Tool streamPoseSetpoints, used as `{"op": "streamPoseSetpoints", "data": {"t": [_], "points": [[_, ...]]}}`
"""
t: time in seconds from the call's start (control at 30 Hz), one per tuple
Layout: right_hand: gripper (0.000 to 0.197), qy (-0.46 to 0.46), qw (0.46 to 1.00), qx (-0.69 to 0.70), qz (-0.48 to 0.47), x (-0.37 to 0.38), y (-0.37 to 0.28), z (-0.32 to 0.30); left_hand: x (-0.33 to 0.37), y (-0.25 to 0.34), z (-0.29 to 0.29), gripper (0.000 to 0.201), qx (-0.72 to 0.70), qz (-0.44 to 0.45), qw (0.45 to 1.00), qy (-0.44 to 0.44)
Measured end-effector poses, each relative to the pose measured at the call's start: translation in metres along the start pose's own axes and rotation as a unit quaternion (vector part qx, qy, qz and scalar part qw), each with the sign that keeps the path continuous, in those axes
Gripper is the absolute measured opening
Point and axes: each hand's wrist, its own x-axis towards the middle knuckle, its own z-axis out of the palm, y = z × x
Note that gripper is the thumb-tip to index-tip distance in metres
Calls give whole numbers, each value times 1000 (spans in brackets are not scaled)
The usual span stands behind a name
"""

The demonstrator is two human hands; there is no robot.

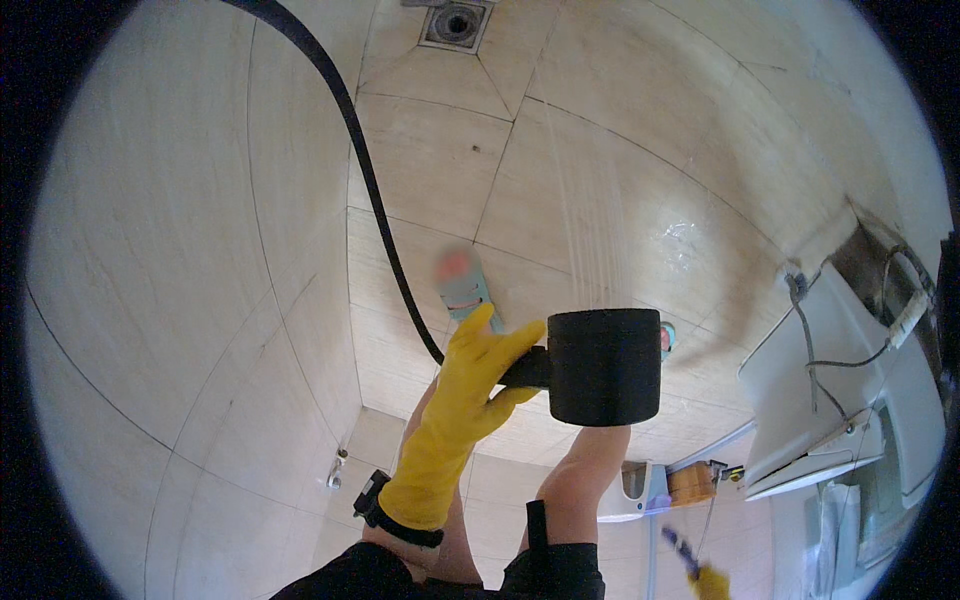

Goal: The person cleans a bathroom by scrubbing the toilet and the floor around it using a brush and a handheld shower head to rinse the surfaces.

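My left hand (pixel 470 380), in a yellow rubber glove with a black watch at the wrist, is closed round the handle of a black shower head (pixel 604 367). Its wide, drum-shaped head points away from me, and thin streams of water (pixel 592 230) run from it over the floor tiles. A black hose (pixel 365 170) curves from the upper left down to my left hand. At the lower right edge, my right hand (pixel 710 582), also yellow-gloved, is partly cut off. It appears closed on a slim purple tool (pixel 680 548), too blurred to name exactly.
Beige tiles (pixel 640 160) cover floor and wall. A square drain (pixel 455 25) lies at the far end. My feet in slippers (pixel 464 292) stand below the shower head. White fixtures (pixel 800 400) with loose cables line the right; a small valve (pixel 338 468) sits on the left wall.
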Motion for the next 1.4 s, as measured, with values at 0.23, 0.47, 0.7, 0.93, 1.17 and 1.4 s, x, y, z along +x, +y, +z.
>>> {"op": "streamPoseSetpoints", "data": {"t": [0.23,0.47,0.7,0.93,1.17,1.4], "points": [[37,-15,997,4,77,-37,56,-16,7,5,2,58,8,44,999,-17],[38,267,960,52,67,19,24,-204,-2,-15,-19,58,0,49,999,6],[51,410,740,489,-212,179,-350,-440,-10,-43,-15,61,-69,-14,996,51],[50,396,743,497,-212,224,-411,-448,-20,-59,-14,62,-121,-84,986,79],[54,449,713,473,-256,239,-461,-486,-15,-58,-21,64,-116,-75,988,76],[59,654,693,177,-244,242,-528,-473,-19,-72,-31,65,-107,-74,989,76]]}}
